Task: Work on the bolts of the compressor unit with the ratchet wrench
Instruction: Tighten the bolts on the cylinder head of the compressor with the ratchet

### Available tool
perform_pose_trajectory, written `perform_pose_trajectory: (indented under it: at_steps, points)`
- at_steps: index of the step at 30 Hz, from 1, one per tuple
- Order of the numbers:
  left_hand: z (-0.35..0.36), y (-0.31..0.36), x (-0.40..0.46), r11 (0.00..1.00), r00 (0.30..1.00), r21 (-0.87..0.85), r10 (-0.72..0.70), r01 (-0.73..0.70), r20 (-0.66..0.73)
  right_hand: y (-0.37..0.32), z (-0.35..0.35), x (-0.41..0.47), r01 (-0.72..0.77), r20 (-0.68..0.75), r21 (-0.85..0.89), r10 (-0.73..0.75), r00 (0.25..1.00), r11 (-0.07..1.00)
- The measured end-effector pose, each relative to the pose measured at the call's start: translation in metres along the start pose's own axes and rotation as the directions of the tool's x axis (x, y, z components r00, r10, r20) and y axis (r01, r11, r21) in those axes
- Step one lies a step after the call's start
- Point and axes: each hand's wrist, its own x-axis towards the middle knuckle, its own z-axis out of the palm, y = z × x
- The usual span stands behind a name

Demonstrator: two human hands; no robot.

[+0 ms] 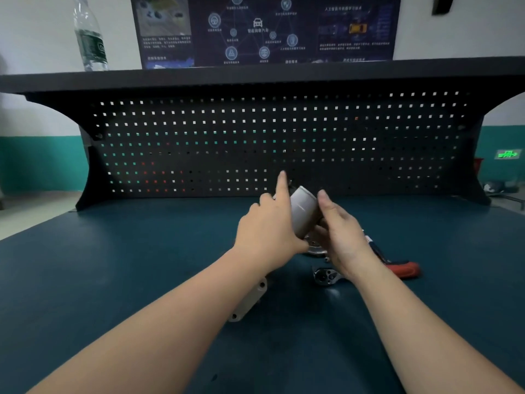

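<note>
Nearest me, under my left forearm, a grey flanged bracket with bolt holes lies flat on the blue bench. Just right of it the ratchet wrench rests on the bench, its chrome head toward me and its red-and-black handle running off behind my right wrist (most of it is hidden). Beyond that, my 2 hands hold the compressor unit, a grey cylinder tilted up off the bench. My left hand has its grip curled round the cylinder's left side, with the forefinger pointing straight up. My right hand cups the right side, fingers bent against it. Farther back stands a black pegboard, and a water bottle sits on the shelf above it.
</note>
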Motion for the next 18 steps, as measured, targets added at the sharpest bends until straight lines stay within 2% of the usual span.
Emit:
perform_pose_trajectory:
  at_steps: [2,4,5,7,9,10,14,18]
  points:
    - [0.002,-0.012,-0.004,0.994,0.999,0.096,0.043,-0.044,0.012,0.003,-0.005,0.001,0.056,-0.013,-0.321,-0.064,0.998,0.945]
    - [0.005,-0.028,-0.011,0.971,0.992,0.214,0.09,-0.106,0.086,0.007,-0.017,0.004,0.068,-0.073,-0.633,-0.147,0.986,0.771]
    - [0.006,-0.036,-0.014,0.953,0.986,0.269,0.109,-0.14,0.125,0.007,-0.024,0.008,0.018,-0.106,-0.769,-0.156,0.982,0.639]
    - [0.009,-0.051,-0.019,0.918,0.975,0.35,0.132,-0.189,0.18,0.004,-0.036,0.015,-0.115,-0.138,-0.936,-0.047,0.989,0.332]
    - [0.009,-0.064,-0.022,0.896,0.97,0.391,0.137,-0.208,0.201,0.001,-0.046,0.017,-0.136,-0.114,-0.981,0.156,0.981,0.138]
    - [0.009,-0.069,-0.023,0.886,0.968,0.409,0.143,-0.218,0.207,0.0,-0.05,0.016,-0.116,-0.09,-0.988,0.233,0.968,0.099]
    - [0.014,-0.077,-0.029,0.843,0.956,0.462,0.189,-0.275,0.224,-0.008,-0.057,0.011,-0.052,-0.001,-0.993,0.418,0.908,0.11]
    - [0.015,-0.073,-0.026,0.856,0.952,0.43,0.203,-0.286,0.23,-0.007,-0.06,0.013,0.033,0.022,-0.999,0.509,0.86,-0.014]
